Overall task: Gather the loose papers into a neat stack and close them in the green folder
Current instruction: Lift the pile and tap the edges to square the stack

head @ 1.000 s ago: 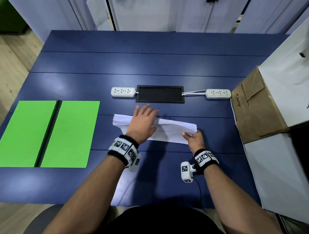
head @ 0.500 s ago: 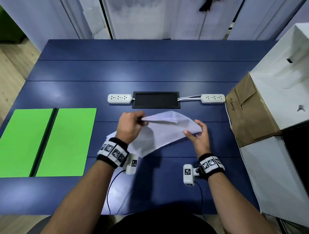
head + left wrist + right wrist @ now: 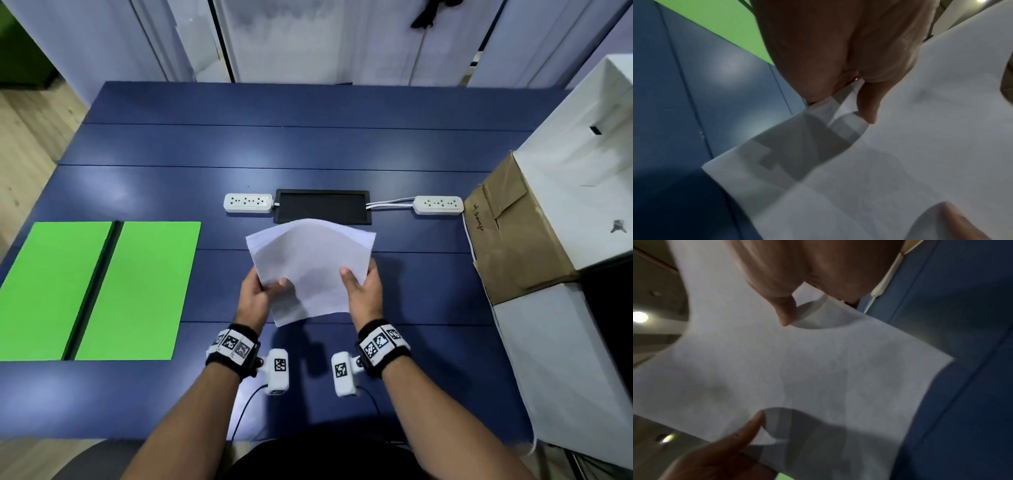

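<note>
A stack of white papers is held up off the blue table, tilted with its far edge bowed. My left hand grips its left edge, thumb on top; in the left wrist view the left hand pinches the papers at the edge. My right hand grips the right edge, thumb on the sheet; the right wrist view shows the right hand pinching the papers. The green folder lies open and flat at the table's left, well apart from both hands.
Two white power strips flank a black panel just beyond the papers. A brown cardboard flap and white boxes crowd the table's right side. Wrist camera cables hang at the near edge.
The papers were lying on the table under both hands; they have been lifted and turned, and both hands now hold them by the side edges above the table.
</note>
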Tool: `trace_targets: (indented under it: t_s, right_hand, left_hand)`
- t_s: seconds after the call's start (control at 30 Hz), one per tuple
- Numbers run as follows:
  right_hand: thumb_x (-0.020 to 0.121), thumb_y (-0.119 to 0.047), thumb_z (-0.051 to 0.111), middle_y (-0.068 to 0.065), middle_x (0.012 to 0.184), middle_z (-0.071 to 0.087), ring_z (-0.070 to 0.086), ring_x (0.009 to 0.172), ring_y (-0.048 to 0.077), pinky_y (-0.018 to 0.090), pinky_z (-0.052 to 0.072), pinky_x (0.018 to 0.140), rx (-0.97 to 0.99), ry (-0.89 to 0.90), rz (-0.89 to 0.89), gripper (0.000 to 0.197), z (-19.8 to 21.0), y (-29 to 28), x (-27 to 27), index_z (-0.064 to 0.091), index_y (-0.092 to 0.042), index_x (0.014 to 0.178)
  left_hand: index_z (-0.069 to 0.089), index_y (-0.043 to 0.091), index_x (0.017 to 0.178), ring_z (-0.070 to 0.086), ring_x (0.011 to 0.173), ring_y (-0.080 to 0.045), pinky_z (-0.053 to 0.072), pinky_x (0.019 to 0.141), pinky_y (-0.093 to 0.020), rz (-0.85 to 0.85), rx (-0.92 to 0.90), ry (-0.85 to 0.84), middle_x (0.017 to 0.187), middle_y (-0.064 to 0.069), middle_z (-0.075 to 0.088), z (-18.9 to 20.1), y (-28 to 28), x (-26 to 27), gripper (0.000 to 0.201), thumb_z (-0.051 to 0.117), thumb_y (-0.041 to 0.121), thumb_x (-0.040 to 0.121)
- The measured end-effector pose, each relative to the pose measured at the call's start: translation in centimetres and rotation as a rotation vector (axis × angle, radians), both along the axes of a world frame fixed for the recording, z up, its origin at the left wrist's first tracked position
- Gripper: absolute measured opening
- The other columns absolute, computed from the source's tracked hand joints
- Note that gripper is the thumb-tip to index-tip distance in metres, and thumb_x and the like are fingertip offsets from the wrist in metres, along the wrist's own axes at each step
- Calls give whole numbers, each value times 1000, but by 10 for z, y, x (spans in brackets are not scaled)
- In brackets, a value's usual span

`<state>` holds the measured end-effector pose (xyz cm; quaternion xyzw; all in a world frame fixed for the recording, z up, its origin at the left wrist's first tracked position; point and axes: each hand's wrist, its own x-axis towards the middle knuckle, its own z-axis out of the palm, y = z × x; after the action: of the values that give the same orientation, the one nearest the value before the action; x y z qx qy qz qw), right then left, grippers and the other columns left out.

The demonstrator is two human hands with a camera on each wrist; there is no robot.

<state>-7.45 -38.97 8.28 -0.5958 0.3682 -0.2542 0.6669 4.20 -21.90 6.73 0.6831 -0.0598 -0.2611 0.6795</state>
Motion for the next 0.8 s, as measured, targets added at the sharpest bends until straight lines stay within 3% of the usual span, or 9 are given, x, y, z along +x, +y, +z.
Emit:
trace_targets:
  t_s: [0.07, 0.17, 0.27, 0.37, 0.5, 0.63, 0.7, 0.8]
  right_hand:
    - [90, -6, 67, -12, 96, 73, 69, 86, 3, 26, 51, 82, 15, 32, 12, 27, -9, 2, -6, 60, -29, 102]
    - [90, -5, 67, -14, 96, 74, 70, 89, 2, 21, 51, 80, 41, 47, 33, 28, -10, -1, -10, 59, -28, 106]
    - [93, -5, 64, -12, 101, 73, 69, 94, 1, 20, 51, 84, 49, 11, 33, 28, -2, -6, -9, 58, -27, 109]
    - [94, 0, 61, -10, 106, 70, 68, 94, -4, 13, 49, 83, 42, 1, 46, 30, 2, -11, -6, 56, -18, 118]
    - [90, -1, 67, -5, 111, 71, 69, 99, 1, 24, 49, 91, 88, 68, 89, 42, -2, -15, -11, 54, -9, 129]
    - [83, 4, 74, 0, 109, 73, 70, 99, 12, 28, 53, 89, 92, 48, 117, 46, 12, -28, -13, 59, -6, 125]
    - [81, 6, 74, 3, 108, 73, 69, 97, 13, 29, 54, 87, 75, 22, 142, 46, 18, -30, -10, 60, -4, 124]
    - [80, 9, 73, -1, 103, 74, 70, 91, 10, 29, 54, 83, 68, 23, 149, 46, 24, -29, -7, 61, -9, 121]
  left_hand:
    - [65, 4, 118, 74, 91, -20, 57, 74, -28, 5, 10, 39, 106, -6, 78, -4, 0, -5, 42, 75, 5, 77]
    - [65, -1, 116, 74, 88, -22, 56, 74, -29, 14, 19, 62, 102, -10, 78, -6, -2, -6, 44, 74, 7, 73]
    - [65, -4, 111, 72, 83, -18, 55, 73, -28, 21, 14, 35, 93, -6, 77, 0, -5, -6, 37, 73, 5, 76]
    - [67, 3, 109, 71, 83, -12, 55, 74, -26, 12, 21, 5, 90, 2, 77, 4, -7, -3, 32, 74, 4, 77]
    - [69, 6, 109, 71, 88, -21, 56, 83, -39, -20, 66, 15, 96, -6, 77, 6, -9, -1, 42, 77, 8, 68]
    - [64, 3, 116, 70, 92, -21, 59, 82, -40, -12, 16, -59, 104, -10, 75, 20, -9, 8, 51, 80, 3, 68]
    - [62, 0, 122, 70, 96, -23, 60, 84, -40, -29, -16, -88, 112, -18, 73, 27, -13, 10, 56, 80, 2, 69]
    - [62, -2, 125, 70, 96, -23, 59, 84, -37, -35, -39, -85, 115, -18, 73, 34, -18, 6, 57, 77, 2, 70]
